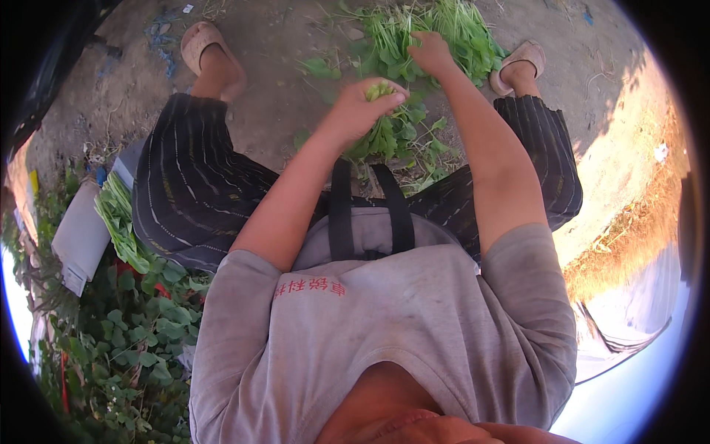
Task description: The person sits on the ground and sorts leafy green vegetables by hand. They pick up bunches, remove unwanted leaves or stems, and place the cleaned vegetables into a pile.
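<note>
My left hand [366, 108] is closed around the stem ends of a bunch of leafy greens [383, 136], whose leaves hang down towards my lap. Ahead and to the right, my right hand [431, 51] is at a pile of leafy greens with pale stems [460, 33] on the ground between my feet. Its fingers reach onto the near side of the pile; whether they pinch a stem cannot be told. Loose leaves and stalks [432, 155] lie on the soil below the held bunch.
A white box [83, 227] and another bunch of greens [119, 222] are beside my leg at the left, above leafy plants [138, 338]. Blue scraps [163, 50] lie near one slipper [199, 47]. Dry grass [627, 244] and plastic sheeting [638, 299] are at the right.
</note>
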{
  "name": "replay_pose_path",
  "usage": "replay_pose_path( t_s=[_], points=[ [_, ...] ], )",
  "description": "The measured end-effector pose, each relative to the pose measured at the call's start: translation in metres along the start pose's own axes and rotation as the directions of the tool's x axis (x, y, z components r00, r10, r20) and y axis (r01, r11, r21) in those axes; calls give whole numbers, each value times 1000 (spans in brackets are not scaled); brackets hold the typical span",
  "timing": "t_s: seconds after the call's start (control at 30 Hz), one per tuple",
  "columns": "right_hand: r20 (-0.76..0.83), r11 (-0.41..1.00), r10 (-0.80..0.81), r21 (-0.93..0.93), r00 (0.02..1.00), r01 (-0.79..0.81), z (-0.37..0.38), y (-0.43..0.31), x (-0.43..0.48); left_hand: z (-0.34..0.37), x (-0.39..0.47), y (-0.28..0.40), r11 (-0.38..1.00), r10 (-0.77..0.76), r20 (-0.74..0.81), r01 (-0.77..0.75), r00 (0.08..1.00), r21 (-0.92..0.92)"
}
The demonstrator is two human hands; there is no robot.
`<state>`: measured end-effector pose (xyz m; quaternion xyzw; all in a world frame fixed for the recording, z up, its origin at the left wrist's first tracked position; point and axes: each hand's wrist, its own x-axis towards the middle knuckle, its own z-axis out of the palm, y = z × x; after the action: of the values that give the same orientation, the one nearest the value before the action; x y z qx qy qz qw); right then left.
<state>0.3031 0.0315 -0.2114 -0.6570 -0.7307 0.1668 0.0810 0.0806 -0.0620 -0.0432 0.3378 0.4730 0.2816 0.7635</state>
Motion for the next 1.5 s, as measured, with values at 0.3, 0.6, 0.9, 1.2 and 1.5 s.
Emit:
replay_pose_path(
  t_s=[0.3, 0.6, 0.9, 1.2, 1.5],
  points=[
    [115, 979, 205, -36, 972, -202, 0, -14, 77, -5, 12, 0, 998, 20, -212, -34, 977, -61],
    [441, 851, -312, -263, 841, 454, -26, 9, 86, -3, 17, -3, 993, -9, -224, -18, 975, -116],
    [434, 961, -264, 41, 861, 274, -116, -12, 50, 0, 14, 3, 994, 30, -199, -49, 980, -92],
    [307, 962, -192, 246, 932, 117, -191, -71, -35, -6, 12, 5, 965, 226, -284, -174, 932, 198],
    [347, 896, -215, 442, 913, 43, -200, -114, -81, -1, 9, -10, 864, 291, -47, -241, 956, 441]
  ],
)
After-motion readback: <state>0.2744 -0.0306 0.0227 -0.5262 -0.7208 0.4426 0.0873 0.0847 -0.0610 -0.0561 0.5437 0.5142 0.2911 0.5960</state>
